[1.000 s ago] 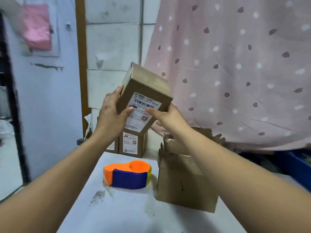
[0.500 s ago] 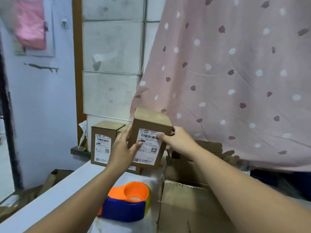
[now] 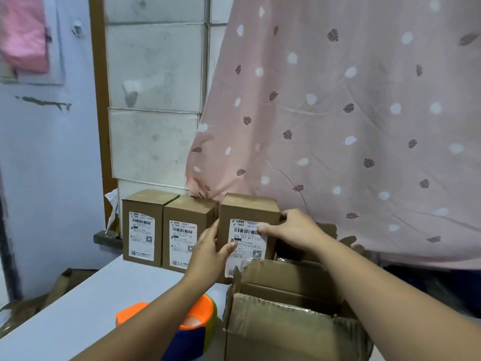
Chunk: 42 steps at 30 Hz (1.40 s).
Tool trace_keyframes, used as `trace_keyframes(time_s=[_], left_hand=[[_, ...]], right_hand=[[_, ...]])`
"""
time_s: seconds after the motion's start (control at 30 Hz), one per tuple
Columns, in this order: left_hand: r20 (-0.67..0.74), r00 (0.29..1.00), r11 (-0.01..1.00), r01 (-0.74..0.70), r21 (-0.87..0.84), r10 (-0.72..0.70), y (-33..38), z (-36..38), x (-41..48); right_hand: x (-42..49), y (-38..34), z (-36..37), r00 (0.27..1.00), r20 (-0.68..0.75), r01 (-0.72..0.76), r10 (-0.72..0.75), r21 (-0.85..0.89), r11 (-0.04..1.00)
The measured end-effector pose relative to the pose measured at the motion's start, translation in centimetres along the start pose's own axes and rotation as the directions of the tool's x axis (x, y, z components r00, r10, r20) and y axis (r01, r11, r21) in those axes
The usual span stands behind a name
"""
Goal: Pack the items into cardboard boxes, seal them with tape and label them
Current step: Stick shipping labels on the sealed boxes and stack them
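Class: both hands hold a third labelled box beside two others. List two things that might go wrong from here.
The held box stands just behind the open carton, whose torn flap might snag its label. The left forearm crosses right over the tape dispenser, so pulling back might knock it.

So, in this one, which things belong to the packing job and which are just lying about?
Job:
- right box, gripped by the left hand and right hand
- left box and middle box, both labelled
- tape dispenser
- open carton

Lying about:
- pink curtain
- pink sheet on the wall
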State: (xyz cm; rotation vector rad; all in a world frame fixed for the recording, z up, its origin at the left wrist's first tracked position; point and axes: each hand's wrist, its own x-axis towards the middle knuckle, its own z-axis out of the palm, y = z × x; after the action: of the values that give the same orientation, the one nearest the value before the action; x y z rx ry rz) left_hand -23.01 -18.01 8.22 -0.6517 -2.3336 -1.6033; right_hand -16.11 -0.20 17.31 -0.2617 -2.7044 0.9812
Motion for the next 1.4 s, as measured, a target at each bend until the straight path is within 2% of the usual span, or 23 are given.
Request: trace_keyframes(time_s=[0.1,0.2,0.37,0.47,0.6,0.73,0.8,0.93,1.07,1.17,1.27,1.4], left_hand=[[0.013,0.999,0.999,0.039,0.010,-0.039,-0.1,0.5,0.4],[0.025,0.997,0.996,0.071,0.046,-0.072,-0.3,0.4,1.2],[0.016,0.997,0.987,0.072,0.146,-0.075,-1.5,-0.2,2.3],[-0.060,0.995,0.974,0.090,0.206,-0.080,-2.4,-0.4,2.7],[-0.158,0.987,0.945,0.076,0.319,-0.026,-3.1,0.2,2.4],[-0.251,0.967,0.866,0.094,0.492,0.037,-2.8,0.3,2.0],[-0.235,0.970,0.854,0.074,0.515,0.058,-2.8,0.2,2.3],[-0.142,0.988,0.849,0.022,0.528,0.063,-2.4,0.2,1.9],[-0.112,0.993,0.940,0.012,0.341,0.028,-1.3,-0.3,1.3],[-0.064,0.997,0.997,0.048,0.053,-0.044,1.1,-1.5,0.0],[0.088,0.993,0.940,0.104,-0.324,-0.079,3.4,-2.7,-2.7],[0.121,0.990,0.846,0.122,-0.519,-0.069,4.0,-2.6,-6.7]], right_hand=[[0.2,0.3,0.4,1.000,-0.008,-0.016,0.016,-0.022,1.000],[0.6,-0.1,1.3,0.999,-0.041,-0.009,0.003,-0.149,0.989],[3.1,-0.3,3.1,0.998,-0.033,-0.059,0.052,-0.249,0.967],[4.0,-0.7,3.7,0.995,-0.088,-0.085,0.054,-0.407,0.910],[4.6,-1.2,4.6,0.996,-0.061,-0.083,0.061,-0.481,0.873],[4.6,-0.9,5.9,0.990,-0.106,0.003,-0.098,-0.660,0.751],[4.7,-0.8,6.3,0.984,-0.107,0.031,-0.139,-0.673,0.739],[5.1,-0.8,6.1,0.987,-0.100,0.033,-0.125,-0.640,0.768],[4.5,-0.6,5.1,0.992,-0.064,0.055,-0.109,-0.560,0.827],[3.2,-0.5,3.4,0.992,-0.068,0.069,-0.110,-0.438,0.896],[0.5,-0.4,1.5,0.996,-0.020,0.069,-0.082,-0.369,0.927],[-4.2,0.2,-0.5,0.995,-0.018,0.088,-0.096,-0.262,0.961]])
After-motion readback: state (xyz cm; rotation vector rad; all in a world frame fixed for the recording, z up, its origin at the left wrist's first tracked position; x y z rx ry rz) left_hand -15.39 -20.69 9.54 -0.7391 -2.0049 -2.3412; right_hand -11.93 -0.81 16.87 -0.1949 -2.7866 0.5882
